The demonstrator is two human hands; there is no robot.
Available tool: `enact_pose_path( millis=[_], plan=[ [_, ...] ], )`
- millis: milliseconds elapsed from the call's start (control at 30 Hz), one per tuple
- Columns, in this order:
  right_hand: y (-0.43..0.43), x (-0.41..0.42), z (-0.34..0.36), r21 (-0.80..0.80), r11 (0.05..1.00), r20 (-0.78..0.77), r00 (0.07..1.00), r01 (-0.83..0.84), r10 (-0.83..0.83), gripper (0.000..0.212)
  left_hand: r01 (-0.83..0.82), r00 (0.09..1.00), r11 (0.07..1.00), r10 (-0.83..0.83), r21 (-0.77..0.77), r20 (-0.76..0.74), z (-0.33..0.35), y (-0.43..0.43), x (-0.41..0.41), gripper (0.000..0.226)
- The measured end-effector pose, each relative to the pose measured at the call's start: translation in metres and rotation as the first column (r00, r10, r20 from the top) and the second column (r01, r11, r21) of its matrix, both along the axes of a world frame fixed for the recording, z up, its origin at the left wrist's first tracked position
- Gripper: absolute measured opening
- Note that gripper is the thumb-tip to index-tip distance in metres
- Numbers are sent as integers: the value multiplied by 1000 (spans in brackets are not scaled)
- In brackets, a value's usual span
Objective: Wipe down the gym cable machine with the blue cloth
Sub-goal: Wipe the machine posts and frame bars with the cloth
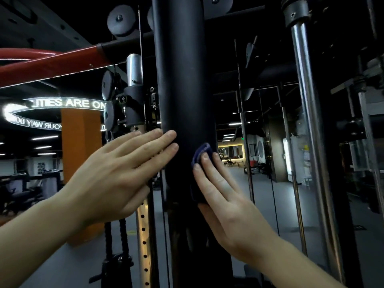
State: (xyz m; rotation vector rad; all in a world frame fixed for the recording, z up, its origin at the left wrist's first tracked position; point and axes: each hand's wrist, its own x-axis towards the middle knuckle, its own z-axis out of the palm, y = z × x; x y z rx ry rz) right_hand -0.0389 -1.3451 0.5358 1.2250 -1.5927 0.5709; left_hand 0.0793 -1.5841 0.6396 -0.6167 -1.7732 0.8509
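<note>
My L hand (124, 171) lies flat, fingers straight, on the cable machine post (178, 80) at its 9 o'clock side, steadying. R hand (224, 196) presses the blue cloth (202, 151) onto the 3 o'clock side w/ straight fingers, nothing gripped. I'd press evenly, stroke top to bottom, overlap passes.

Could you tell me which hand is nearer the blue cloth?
Right: the right hand presses the blue cloth against the black column; the left hand touches the column's left side.
</note>
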Motion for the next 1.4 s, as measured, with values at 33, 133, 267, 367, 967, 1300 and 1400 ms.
enact_pose_path(
  millis=[33,133,267,367,967,1300,1400],
  plan=[
    [1,-1,-11,8,1000,13,1000,-8,8,62,-1,1000,1000,1,3,12,-7,0,0,71],
    [3,-3,-20,18,1000,26,1000,-13,12,63,0,999,999,-1,35,39,-24,0,-1,70],
    [-1,1,-4,7,1000,36,999,4,-5,64,48,997,989,-56,142,52,-37,5,-4,69],
    [-1,1,-19,17,999,15,999,35,-36,65,53,997,975,-65,216,50,-50,8,-10,69],
    [-9,12,-51,-54,998,81,997,19,-15,58,122,990,925,-140,359,24,-115,21,-11,65],
    [-7,17,-94,-33,998,46,998,46,-45,57,116,990,896,-139,428,23,-162,24,-9,67],
    [-7,18,-89,-29,999,67,997,42,-40,60,110,992,882,-129,458,10,-170,28,-9,67]
  ],
)
